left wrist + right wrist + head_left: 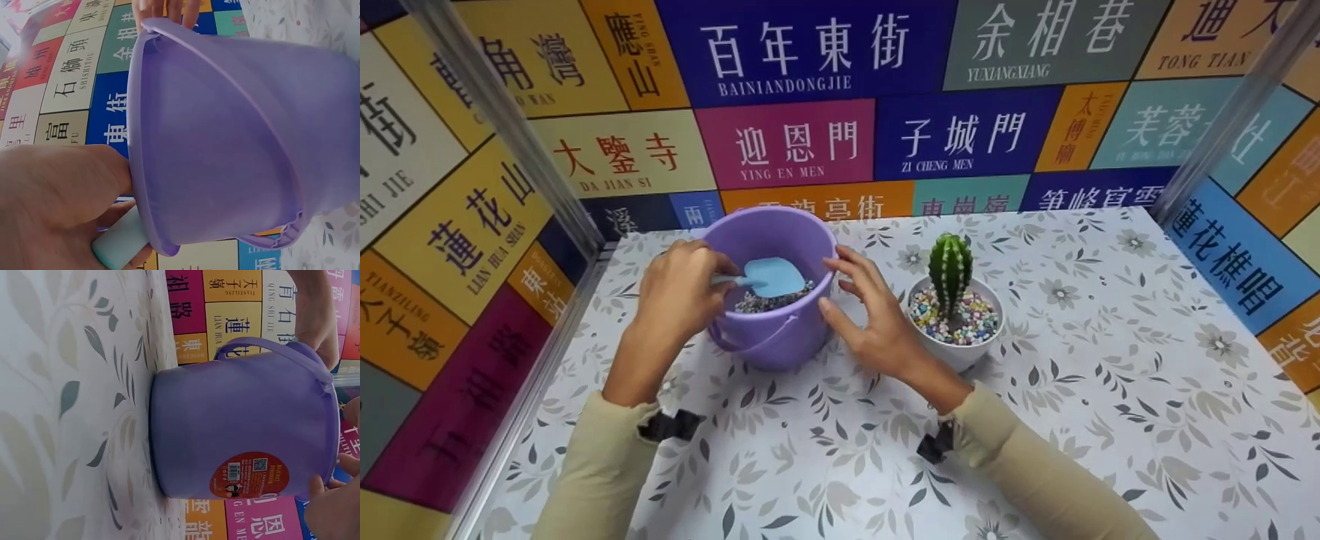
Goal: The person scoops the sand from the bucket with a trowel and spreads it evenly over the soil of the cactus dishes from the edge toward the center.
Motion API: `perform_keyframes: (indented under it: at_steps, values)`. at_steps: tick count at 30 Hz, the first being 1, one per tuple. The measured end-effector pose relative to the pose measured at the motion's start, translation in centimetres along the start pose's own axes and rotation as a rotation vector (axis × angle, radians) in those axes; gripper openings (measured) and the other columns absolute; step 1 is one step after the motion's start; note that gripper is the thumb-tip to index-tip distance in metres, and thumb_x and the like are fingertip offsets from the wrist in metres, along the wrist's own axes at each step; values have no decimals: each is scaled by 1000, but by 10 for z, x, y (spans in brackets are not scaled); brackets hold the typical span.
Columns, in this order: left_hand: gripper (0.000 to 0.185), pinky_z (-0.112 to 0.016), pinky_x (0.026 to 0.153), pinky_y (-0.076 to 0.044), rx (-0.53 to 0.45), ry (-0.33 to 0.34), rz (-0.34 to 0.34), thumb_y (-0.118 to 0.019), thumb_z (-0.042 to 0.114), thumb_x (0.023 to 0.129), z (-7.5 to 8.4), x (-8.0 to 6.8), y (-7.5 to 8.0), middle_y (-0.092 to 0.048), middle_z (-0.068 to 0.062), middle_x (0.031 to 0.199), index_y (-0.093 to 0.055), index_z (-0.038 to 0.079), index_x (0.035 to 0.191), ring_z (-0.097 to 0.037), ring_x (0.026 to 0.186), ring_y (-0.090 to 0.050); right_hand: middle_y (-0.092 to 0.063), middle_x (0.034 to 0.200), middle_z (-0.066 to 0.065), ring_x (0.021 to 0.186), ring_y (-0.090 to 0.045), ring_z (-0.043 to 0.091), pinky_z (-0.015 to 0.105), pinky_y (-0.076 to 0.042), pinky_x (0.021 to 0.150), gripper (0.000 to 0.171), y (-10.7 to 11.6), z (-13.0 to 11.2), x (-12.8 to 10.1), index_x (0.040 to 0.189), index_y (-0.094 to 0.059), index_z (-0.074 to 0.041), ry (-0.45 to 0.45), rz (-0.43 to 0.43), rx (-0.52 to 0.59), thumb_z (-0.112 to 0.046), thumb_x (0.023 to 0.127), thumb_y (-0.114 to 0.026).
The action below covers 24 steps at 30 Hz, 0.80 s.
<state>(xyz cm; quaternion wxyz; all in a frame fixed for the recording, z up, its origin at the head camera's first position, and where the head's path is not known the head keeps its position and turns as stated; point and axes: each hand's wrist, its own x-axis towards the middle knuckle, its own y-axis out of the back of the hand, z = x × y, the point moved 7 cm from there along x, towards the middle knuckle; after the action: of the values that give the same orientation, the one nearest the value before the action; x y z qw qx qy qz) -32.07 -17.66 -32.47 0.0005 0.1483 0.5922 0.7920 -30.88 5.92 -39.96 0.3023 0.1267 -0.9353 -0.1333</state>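
A purple bucket (pixel 772 341) stands upright on the table, grey gravel-like grains (pixel 757 303) at its bottom. My left hand (pixel 679 289), at the bucket's left rim, grips the handle of a light blue toy shovel (pixel 776 277). The shovel's blade is inside the bucket, over the grains. In the left wrist view the pale handle end (pixel 121 242) pokes out from the hand beside the rim. My right hand (pixel 874 322) rests its spread fingers and thumb against the bucket's right rim. A red label (pixel 250 475) shows on the bucket's side in the right wrist view.
Just right of my right hand stands a white pot (pixel 960 352) with a green cactus (pixel 950 270) and colourful pebbles. The table (pixel 1080 420) has a leaf-patterned cover. Walls of coloured sign panels (pixel 787 142) enclose its back and sides.
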Motion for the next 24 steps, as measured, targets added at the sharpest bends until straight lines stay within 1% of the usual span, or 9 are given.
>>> perform_keyframes:
  at_steps: [2,4,7,11,15,18,20,24]
  values:
    - [21,-59,97,-53,21,10,-23,-84,14,90,0,5,-2,-79,-16,115,-86,12,111,-40,113,-67,-30,176,12,160,-40,26,41,-43,126,57,-2,5,6,158,-50,-5,-37,28,2,-28,108,-66]
    - [19,-59,97,-53,56,13,-41,-83,14,89,0,10,-4,-80,-16,113,-87,13,108,-42,111,-68,-28,177,11,161,-38,28,42,-42,127,61,-5,9,11,161,-46,-4,-74,52,28,-31,109,-65]
    - [17,-60,94,-54,132,4,-77,-81,11,86,2,17,-7,-81,-19,108,-87,11,102,-43,105,-70,-30,176,14,160,-39,33,44,-41,127,66,-10,14,16,165,-39,-4,-108,69,80,-33,110,-63]
    - [17,-62,95,-53,224,-3,-142,-82,9,81,7,21,-11,-81,-20,106,-86,9,98,-44,104,-70,-38,171,18,157,-44,39,45,-42,126,68,-13,16,19,165,-36,-4,-113,71,145,-29,109,-65]
    - [15,-63,98,-52,279,1,-218,-82,6,81,12,23,-17,-81,-22,108,-85,6,96,-45,106,-70,-40,170,16,157,-44,38,44,-42,127,67,-12,17,18,164,-38,-4,-125,80,174,-27,108,-67]
    - [15,-62,98,-53,287,-7,-274,-80,4,81,15,26,-21,-81,-22,109,-85,7,95,-45,104,-72,-39,171,17,159,-43,37,44,-40,128,66,-13,17,18,164,-38,-4,-125,81,188,-26,109,-66]
    - [16,-62,96,-55,273,-16,-304,-79,3,81,15,27,-23,-81,-21,109,-85,7,95,-44,103,-74,-39,171,17,159,-42,36,43,-39,129,65,-13,17,17,164,-38,-4,-127,80,199,-25,109,-65]
    - [17,-60,94,-58,237,-16,-342,-79,1,82,15,29,-26,-82,-19,110,-85,7,97,-43,102,-76,-38,172,17,160,-40,36,42,-37,130,64,-15,16,17,164,-37,-3,-125,80,216,-23,110,-64]
